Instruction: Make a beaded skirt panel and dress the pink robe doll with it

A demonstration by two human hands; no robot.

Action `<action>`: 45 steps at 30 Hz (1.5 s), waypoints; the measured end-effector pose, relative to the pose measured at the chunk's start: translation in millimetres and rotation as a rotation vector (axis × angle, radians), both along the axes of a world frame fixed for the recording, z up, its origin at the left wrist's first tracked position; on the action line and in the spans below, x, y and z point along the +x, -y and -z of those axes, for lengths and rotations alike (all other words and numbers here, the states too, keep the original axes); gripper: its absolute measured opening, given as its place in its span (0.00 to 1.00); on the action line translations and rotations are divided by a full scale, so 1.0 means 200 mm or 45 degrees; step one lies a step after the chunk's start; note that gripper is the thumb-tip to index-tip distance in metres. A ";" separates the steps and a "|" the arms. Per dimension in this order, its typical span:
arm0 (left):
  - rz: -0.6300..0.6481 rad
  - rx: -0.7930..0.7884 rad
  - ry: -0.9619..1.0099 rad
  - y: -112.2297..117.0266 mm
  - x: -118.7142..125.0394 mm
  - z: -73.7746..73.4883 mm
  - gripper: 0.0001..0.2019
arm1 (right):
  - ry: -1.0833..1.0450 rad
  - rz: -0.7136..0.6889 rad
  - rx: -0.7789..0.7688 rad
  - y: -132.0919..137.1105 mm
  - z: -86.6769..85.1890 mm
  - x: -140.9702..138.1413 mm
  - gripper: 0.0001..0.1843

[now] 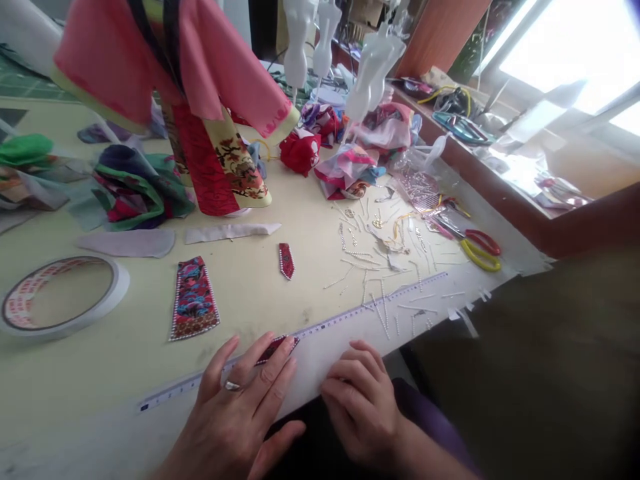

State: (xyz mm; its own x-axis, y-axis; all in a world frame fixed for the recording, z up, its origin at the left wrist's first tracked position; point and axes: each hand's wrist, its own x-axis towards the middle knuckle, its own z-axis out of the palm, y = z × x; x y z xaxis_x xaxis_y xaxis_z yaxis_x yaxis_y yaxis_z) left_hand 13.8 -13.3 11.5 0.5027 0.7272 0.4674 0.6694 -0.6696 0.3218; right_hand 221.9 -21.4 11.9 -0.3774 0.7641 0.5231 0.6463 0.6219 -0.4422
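You're pressing your L hand down on a dark red fabric strip w/ beaded edge, fingers spread, no pinch; the pressure appears meant to stop the strip shifting. Strip is sitting at near edge of cream work table, its end meeting a long plastic ruler, which is lying along that edge, prob. as a straight guide. Your R hand is resting just right of strip, fingers loosely curled; can't tell if they're pinching anything small. You're keeping a smaller red beaded piece and a floral fabric panel w/ beaded border laid flat further in, apparently for ref. Loose bead trims are lying scattered to the right, scissors w/ red and yellow handles just beyond, within easy reach. Tape roll is sitting far L.
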 end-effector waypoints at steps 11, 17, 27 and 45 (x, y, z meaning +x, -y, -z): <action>-0.001 0.069 -0.049 -0.01 0.01 0.02 0.20 | 0.001 0.038 0.032 0.01 0.00 0.00 0.10; -0.004 0.019 -0.012 0.00 0.01 0.04 0.21 | -0.013 0.062 0.028 0.02 -0.01 0.01 0.10; -0.011 0.032 0.003 -0.01 0.02 0.04 0.21 | -0.002 0.091 0.019 0.06 0.01 0.07 0.10; -0.083 0.167 0.182 -0.02 0.01 0.06 0.18 | -0.028 0.155 0.159 0.08 0.00 0.17 0.13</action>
State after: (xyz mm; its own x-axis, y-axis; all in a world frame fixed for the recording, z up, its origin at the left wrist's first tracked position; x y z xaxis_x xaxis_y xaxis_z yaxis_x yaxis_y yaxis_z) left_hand 15.5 -9.8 -0.8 0.3783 0.6842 0.6235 0.6662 -0.6689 0.3299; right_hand 255.0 -36.5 11.6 -0.2734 0.7322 0.6238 0.7110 0.5906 -0.3816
